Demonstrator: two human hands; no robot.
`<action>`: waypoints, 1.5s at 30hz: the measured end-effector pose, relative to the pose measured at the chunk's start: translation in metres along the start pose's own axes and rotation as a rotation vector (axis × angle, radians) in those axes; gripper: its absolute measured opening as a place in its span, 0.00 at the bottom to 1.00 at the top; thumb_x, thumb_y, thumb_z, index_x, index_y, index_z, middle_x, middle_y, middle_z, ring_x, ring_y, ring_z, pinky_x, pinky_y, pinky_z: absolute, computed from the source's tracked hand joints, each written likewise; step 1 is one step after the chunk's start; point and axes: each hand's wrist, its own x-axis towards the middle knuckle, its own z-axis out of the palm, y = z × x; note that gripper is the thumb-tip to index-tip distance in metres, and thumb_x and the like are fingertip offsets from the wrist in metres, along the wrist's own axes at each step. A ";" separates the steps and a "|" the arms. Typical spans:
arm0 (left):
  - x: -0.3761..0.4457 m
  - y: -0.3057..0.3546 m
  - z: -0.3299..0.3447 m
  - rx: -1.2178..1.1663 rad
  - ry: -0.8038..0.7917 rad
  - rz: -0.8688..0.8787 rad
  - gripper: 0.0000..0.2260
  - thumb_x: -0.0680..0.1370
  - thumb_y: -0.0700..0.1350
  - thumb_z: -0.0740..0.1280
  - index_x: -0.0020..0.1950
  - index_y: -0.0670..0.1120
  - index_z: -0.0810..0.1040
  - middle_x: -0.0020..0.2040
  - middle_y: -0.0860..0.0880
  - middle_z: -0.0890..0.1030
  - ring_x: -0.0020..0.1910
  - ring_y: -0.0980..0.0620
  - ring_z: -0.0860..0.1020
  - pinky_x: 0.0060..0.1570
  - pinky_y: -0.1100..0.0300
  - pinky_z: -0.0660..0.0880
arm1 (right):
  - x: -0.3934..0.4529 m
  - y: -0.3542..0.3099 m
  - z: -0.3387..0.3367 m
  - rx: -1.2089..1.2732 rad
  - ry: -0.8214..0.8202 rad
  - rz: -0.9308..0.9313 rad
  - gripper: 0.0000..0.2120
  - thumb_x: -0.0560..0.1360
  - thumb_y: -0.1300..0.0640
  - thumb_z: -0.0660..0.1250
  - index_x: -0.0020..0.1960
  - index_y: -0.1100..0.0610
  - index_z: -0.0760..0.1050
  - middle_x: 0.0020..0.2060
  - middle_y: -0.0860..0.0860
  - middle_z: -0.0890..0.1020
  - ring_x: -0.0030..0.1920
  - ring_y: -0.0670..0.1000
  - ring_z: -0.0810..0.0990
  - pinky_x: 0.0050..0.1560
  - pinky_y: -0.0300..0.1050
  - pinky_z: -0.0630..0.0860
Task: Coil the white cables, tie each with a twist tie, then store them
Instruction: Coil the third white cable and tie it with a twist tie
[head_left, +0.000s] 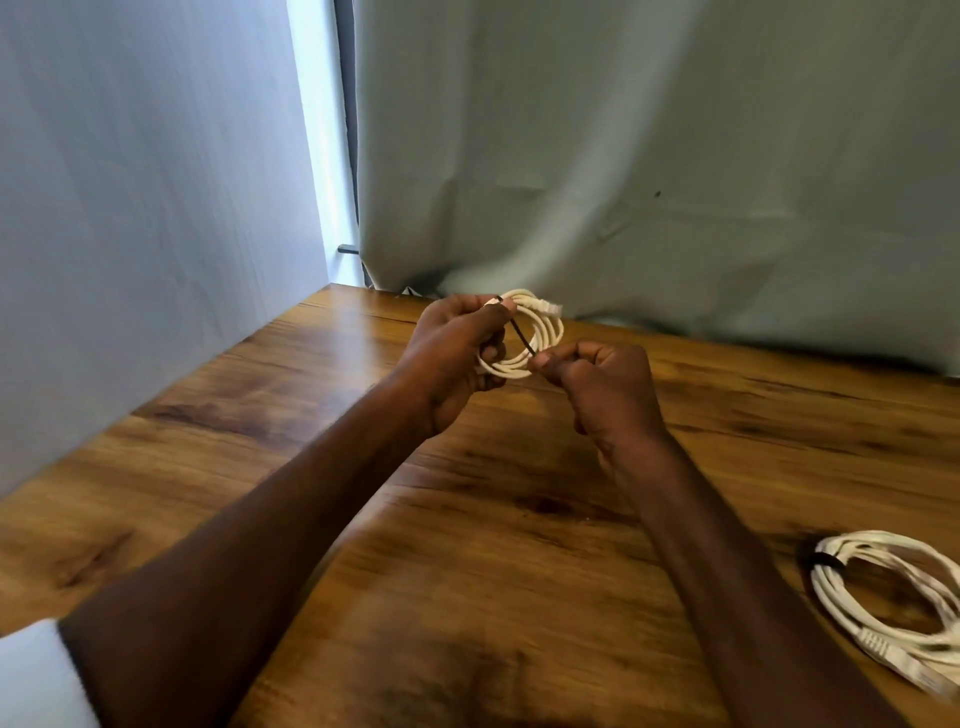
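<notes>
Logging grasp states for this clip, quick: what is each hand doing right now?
Left hand: closed, gripping the coiled white cable above the table.
Right hand: closed, pinching the free end of the dark twist tie that crosses the coil.

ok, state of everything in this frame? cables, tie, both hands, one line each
held cable: coiled, lifted off the table, tie not yet closed
twist tie: dark, crossing the coil, loose
left hand: grips the coil
right hand: pinches the tie's end
second cable: coiled, bound by a dark tie, lying on the table
</notes>
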 end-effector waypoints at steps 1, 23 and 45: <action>-0.001 0.000 0.002 0.005 -0.003 0.006 0.11 0.84 0.44 0.69 0.62 0.40 0.78 0.34 0.51 0.76 0.33 0.55 0.74 0.39 0.53 0.78 | 0.000 0.000 0.000 -0.044 0.033 -0.036 0.03 0.74 0.57 0.76 0.41 0.55 0.87 0.36 0.47 0.86 0.40 0.46 0.83 0.37 0.42 0.75; 0.002 -0.014 -0.002 0.577 -0.151 0.225 0.11 0.84 0.46 0.60 0.66 0.48 0.74 0.41 0.53 0.79 0.37 0.57 0.75 0.38 0.57 0.72 | -0.006 -0.030 -0.017 0.149 -0.030 -0.005 0.07 0.79 0.61 0.70 0.48 0.64 0.84 0.19 0.39 0.73 0.21 0.37 0.72 0.23 0.30 0.67; -0.029 -0.008 0.036 0.662 -0.581 0.714 0.05 0.83 0.33 0.67 0.51 0.34 0.72 0.43 0.55 0.72 0.39 0.61 0.70 0.41 0.68 0.67 | 0.022 -0.016 -0.045 0.144 0.048 -0.022 0.11 0.78 0.55 0.74 0.40 0.61 0.84 0.30 0.51 0.77 0.32 0.47 0.74 0.41 0.44 0.74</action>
